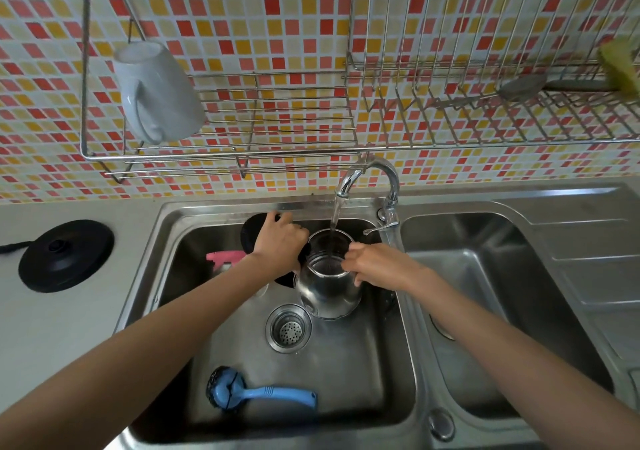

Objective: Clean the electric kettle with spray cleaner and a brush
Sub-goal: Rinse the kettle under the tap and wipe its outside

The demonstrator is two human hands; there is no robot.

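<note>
The steel electric kettle (pixel 327 286) stands in the left sink basin (pixel 346 380) under the tap (pixel 370 172), and water runs into its open top. My left hand (pixel 280 241) grips the kettle's black handle and open lid on its left side. My right hand (pixel 377 264) holds the kettle's rim on the right. A blue-handled brush (pixel 256 394) lies on the basin floor near the front. The pink head of the spray cleaner (pixel 225 257) shows at the basin's left, mostly hidden behind my left forearm.
The kettle's black base (pixel 65 255) sits on the counter at left. The drain (pixel 289 328) is in front of the kettle. A second basin (pixel 502 311) lies to the right. Above hangs a wire rack (pixel 277 110) with a white mug (pixel 157 92).
</note>
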